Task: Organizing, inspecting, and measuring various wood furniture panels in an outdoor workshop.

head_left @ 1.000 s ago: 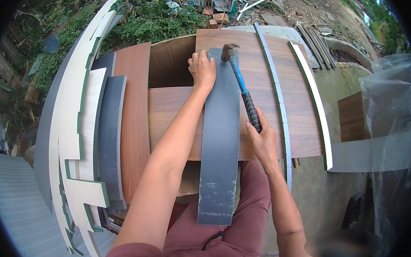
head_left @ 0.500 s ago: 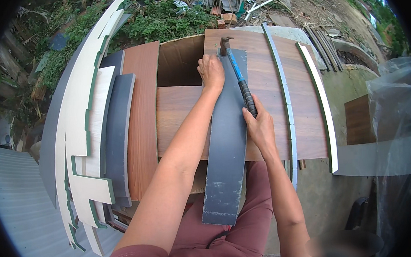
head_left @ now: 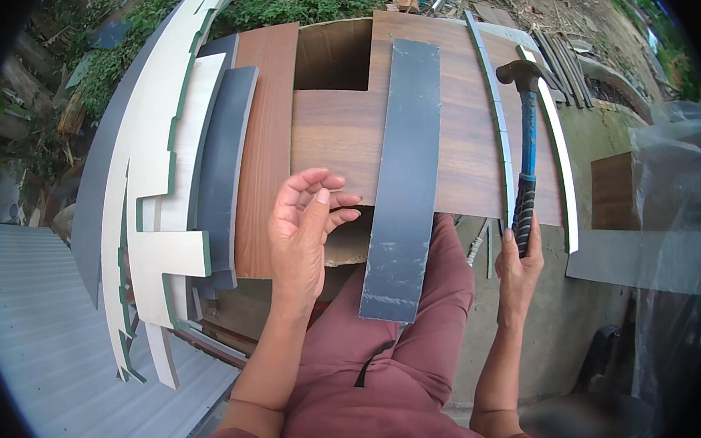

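My right hand (head_left: 520, 269) is wrapped around the black grip of a claw hammer (head_left: 528, 132). The hammer stands head up over the right part of the wood-grain board (head_left: 462, 140), its shaft blue and its metal head dark. My left hand (head_left: 303, 226) is raised left of the dark grey strip board (head_left: 402, 176), touching nothing that I can make out. Its fingers are loosely curled and apart. That grey strip lies lengthwise across the wood-grain board, its near end over my lap, with pale scuffs on that end.
At left, white cut panels with green edges (head_left: 146, 159) lean over grey panels (head_left: 231, 162) and a reddish-brown board (head_left: 270, 144). A cardboard box (head_left: 332, 55) shows through the gap. On the right lie a metal strip (head_left: 492, 98), a white strip (head_left: 559, 158) and plastic sheeting (head_left: 669, 183).
My left hand has left the grey strip's far end and come back toward me. The hammer has moved right, away from the strip, in my right hand. The view has shifted.
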A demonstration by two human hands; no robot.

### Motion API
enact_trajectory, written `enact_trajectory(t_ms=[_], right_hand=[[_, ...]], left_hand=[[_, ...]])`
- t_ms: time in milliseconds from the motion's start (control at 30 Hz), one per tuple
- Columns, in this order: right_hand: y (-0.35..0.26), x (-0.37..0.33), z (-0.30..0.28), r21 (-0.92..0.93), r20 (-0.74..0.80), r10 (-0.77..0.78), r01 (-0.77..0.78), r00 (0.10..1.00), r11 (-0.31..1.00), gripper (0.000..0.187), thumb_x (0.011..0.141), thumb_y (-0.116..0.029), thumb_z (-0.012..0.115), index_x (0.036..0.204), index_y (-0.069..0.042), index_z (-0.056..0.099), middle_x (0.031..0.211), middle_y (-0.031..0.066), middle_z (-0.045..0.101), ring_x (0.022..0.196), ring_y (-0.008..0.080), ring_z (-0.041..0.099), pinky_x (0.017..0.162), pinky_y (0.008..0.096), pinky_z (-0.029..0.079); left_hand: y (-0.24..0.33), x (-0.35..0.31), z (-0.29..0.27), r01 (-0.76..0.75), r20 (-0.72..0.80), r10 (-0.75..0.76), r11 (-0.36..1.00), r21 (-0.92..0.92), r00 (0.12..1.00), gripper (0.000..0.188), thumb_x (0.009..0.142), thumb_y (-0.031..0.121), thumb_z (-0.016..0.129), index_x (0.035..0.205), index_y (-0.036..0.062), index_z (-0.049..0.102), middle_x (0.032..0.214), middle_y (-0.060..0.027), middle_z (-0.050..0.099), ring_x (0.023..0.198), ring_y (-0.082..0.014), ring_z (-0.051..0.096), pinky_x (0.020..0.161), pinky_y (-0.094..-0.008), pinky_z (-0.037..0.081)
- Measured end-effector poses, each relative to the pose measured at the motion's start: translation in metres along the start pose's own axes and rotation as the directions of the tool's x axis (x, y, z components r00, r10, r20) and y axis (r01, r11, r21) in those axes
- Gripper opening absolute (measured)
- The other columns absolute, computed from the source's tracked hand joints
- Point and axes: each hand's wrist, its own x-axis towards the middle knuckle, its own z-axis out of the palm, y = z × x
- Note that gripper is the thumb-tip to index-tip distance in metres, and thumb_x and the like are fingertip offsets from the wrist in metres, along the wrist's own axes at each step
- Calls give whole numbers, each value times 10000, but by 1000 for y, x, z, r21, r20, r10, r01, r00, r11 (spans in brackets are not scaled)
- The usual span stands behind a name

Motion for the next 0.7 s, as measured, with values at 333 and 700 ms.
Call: enact_trajectory(t_ms=[333,700], right_hand=[[-9,-87,-38,109,38,96,-99,995,989,514,932,-99,549,1400,-19,352,673,-42,399,471,16,330,402,196,265],[-4,-133,-54,145,11,167,-166,986,975,505,908,-71,562,1382,-23,392,723,-39,450,510,27,366,429,197,285]], left_hand=[[8,-71,-27,67,46,-68,997,31,997,254,943,101,511,1164,-23,524,1099,-156,592,997,-241,614,823,-351,539],[3,-92,-40,190,85,-182,978,-89,980,259,930,215,574,1080,4,580,1033,-156,638,947,-241,640,799,-363,556]])
